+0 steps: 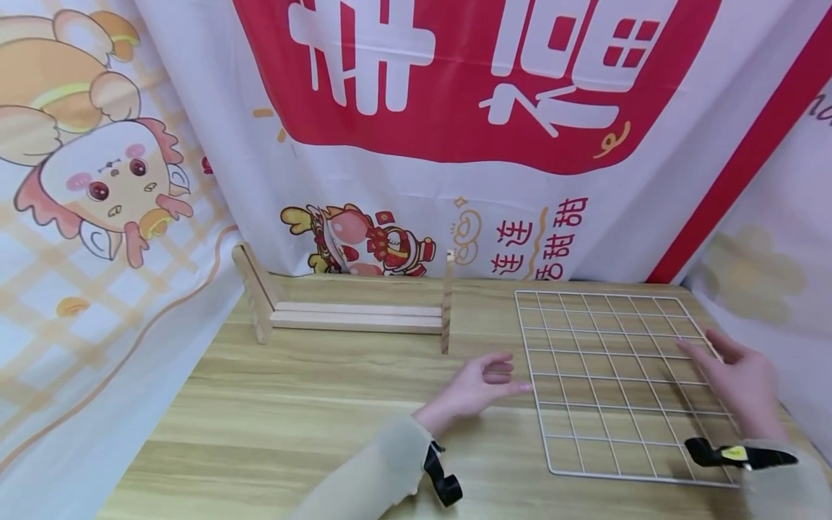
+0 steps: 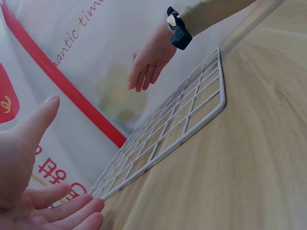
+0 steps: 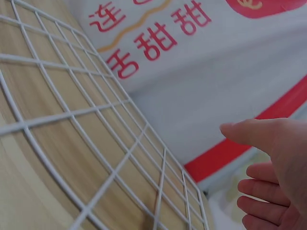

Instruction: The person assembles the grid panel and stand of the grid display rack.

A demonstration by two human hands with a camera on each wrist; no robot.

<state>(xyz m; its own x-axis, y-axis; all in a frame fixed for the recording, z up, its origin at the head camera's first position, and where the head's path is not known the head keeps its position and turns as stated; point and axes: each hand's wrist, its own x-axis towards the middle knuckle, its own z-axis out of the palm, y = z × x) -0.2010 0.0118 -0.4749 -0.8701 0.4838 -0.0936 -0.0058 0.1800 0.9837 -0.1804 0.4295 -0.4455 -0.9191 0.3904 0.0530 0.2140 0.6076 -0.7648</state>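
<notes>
A white wire grid panel (image 1: 624, 477) lies flat on the right side of the wooden table. Just left of its left edge is my left hand (image 1: 471, 390), fingers loosely bent and thumb extended toward the wire. In the left wrist view the thumb and fingers of that hand (image 2: 57, 211) are spread apart with nothing between them. My right hand (image 1: 747, 375) hovers at the panel's right edge, its thumb overlapping the wires in the head view. Seen from the right wrist, its thumb (image 3: 249, 132) and relaxed fingers stand beyond the panel's edge, holding nothing.
A wooden stand (image 1: 357, 326) with two uprights joined by low rails is at the back left of the table (image 1: 273, 419). Printed cloth (image 1: 416, 173) hangs behind the table and along both sides. Each wrist wears a black strapped device (image 1: 445, 480).
</notes>
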